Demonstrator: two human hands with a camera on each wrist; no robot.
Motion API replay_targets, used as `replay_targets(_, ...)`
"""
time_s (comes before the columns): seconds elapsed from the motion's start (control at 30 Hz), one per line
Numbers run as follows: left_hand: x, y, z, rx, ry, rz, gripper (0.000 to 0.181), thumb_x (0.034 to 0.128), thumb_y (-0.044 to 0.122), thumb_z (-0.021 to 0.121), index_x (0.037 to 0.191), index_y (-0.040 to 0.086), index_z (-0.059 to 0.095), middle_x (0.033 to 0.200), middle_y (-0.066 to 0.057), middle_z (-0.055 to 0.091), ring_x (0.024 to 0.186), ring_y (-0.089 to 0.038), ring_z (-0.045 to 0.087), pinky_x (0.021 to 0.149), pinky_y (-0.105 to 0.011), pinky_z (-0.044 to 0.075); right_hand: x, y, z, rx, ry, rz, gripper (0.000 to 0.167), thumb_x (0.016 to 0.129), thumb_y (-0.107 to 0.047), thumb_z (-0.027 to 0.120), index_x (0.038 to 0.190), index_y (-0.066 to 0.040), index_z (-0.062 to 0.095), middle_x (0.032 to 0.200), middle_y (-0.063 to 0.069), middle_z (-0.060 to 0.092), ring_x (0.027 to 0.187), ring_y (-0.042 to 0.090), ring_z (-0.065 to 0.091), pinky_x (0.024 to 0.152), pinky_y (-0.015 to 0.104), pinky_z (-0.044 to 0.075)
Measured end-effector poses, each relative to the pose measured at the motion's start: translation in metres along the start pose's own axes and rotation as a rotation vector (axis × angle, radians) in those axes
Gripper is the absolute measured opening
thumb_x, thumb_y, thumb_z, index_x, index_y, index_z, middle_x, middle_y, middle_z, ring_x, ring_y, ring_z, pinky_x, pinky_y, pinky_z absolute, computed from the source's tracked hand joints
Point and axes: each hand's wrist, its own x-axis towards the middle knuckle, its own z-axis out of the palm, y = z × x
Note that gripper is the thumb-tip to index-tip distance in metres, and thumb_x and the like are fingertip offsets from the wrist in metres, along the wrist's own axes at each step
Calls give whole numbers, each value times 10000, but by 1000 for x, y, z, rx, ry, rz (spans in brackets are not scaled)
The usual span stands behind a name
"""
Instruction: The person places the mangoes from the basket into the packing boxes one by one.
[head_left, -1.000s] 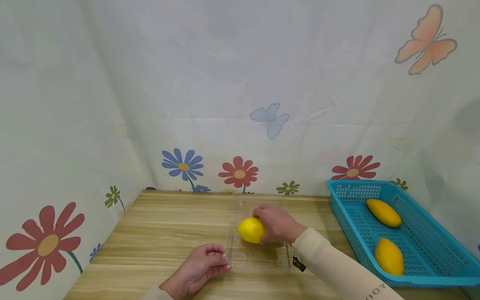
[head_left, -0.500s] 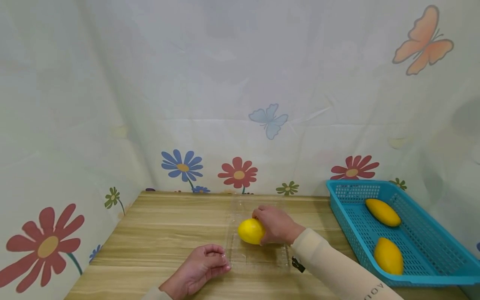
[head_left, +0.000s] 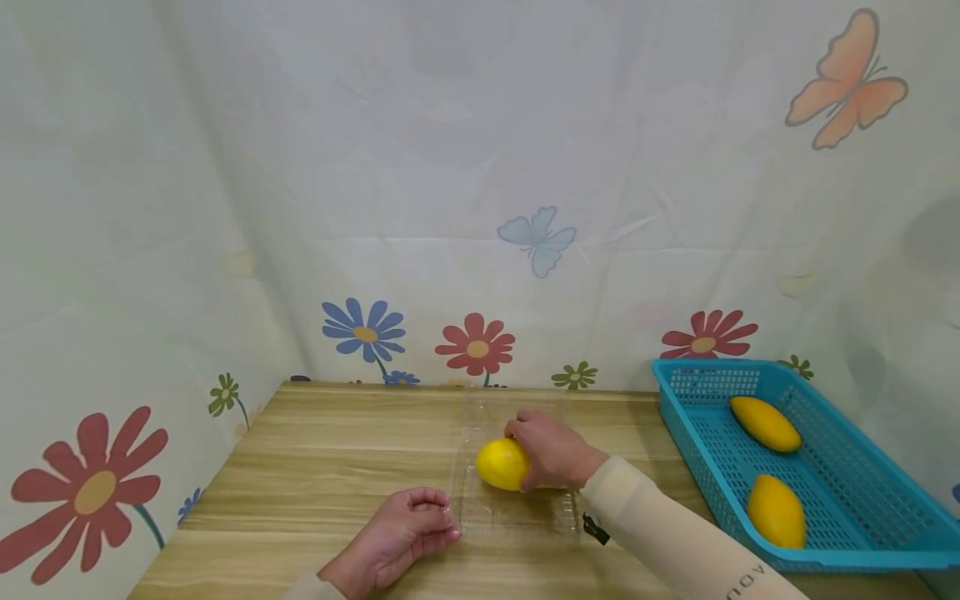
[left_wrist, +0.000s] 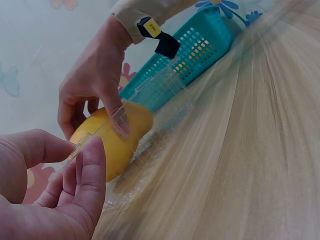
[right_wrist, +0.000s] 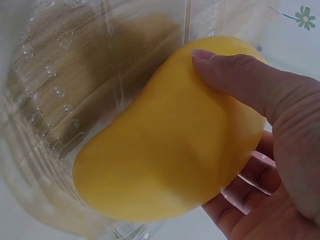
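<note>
A yellow mango [head_left: 501,464] is in my right hand [head_left: 558,450], thumb on one side and fingers round the other. In the right wrist view the mango [right_wrist: 165,145] lies within the walls of a clear plastic box [right_wrist: 55,95]; whether it touches the bottom I cannot tell. My left hand [head_left: 405,533] is at the near left corner of the clear box [head_left: 517,525]. Seen from the left wrist, the thumb and fingers of the left hand [left_wrist: 60,185] pinch the thin edge of that box.
On the right stands a blue perforated basket [head_left: 690,450]. Inside it lie one mango [head_left: 767,423] towards the back and another mango [head_left: 777,512] nearer the front. A flower-patterned curtain [head_left: 450,208] hangs behind the wooden table [head_left: 337,450].
Almost nothing differs. Both hands keep their places, and the mango stays in the right hand over the box. The head view has shifted very slightly.
</note>
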Motion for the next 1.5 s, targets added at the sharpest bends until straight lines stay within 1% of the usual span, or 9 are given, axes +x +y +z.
replay_targets(0.27,-1,0,0,10,-6,11,214,945,-34,651,1133,-49,551,896,-51,664,849,-157,695,870,-325,631,0,-4,-4,20,-20,11,622,662,-267,980,1163,-125,639,1068,-5,590,983,174,552,1008,389,568)
replay_targets(0.6,1,-1,-1,19,6,2,213,946,-34,649,1138,-43,557,903,-53,662,855,-160,694,870,-329,631,4,-4,-3,13,-34,3,659,650,-286,985,1167,-120,612,1066,2,574,978,174,545,1014,381,563)
replay_targets(0.87,1,-1,-1,14,-1,-5,199,943,-37,644,1121,-35,556,886,-44,670,849,-153,693,868,-328,632,5,-6,-4,24,-46,24,664,653,-263,985,1176,-121,603,1075,6,570,984,182,549,1022,389,562)
replay_targets(1.1,1,-1,-2,14,-9,7,191,943,-36,645,1114,-31,560,884,-42,672,852,-152,695,870,-329,632,6,-7,-3,37,-60,50,672,651,-251,985,1188,-145,596,1072,-6,562,993,175,541,1029,396,559)
replay_targets(1.33,2,-2,-2,19,5,5,204,945,-32,645,1126,-47,554,883,-49,675,839,-158,701,860,-332,635,5,-6,-4,46,-59,46,674,649,-251,985,1189,-156,593,1069,-16,553,1009,175,535,1039,408,556)
replay_targets(1.5,1,-2,-2,19,-1,9,224,941,-27,657,1136,-49,549,885,-52,674,837,-158,701,857,-327,635,5,-4,-3,49,-51,37,683,645,-252,987,1196,-148,595,1067,-12,554,1010,181,536,1039,409,557)
